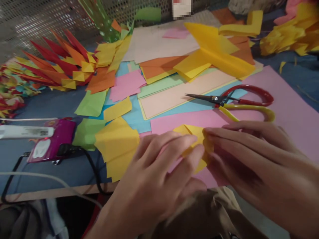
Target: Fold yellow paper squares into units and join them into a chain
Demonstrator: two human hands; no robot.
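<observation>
My left hand (159, 172) and my right hand (251, 159) meet over a small folded yellow paper (196, 136) lying on a pink sheet (274, 96). Both hands press and pinch the yellow paper with their fingertips, fingers held close together. Much of the paper is hidden under the fingers. Red-and-yellow-handled scissors (236, 101) lie closed just beyond my right hand on the coloured sheets.
Loose yellow squares (117, 142), green, pink and orange papers cover the blue table (50, 106). A spiky red, orange and yellow paper piece (57, 59) sits at the left. A magenta glue gun (50, 142) with a black cable lies near the table's front edge.
</observation>
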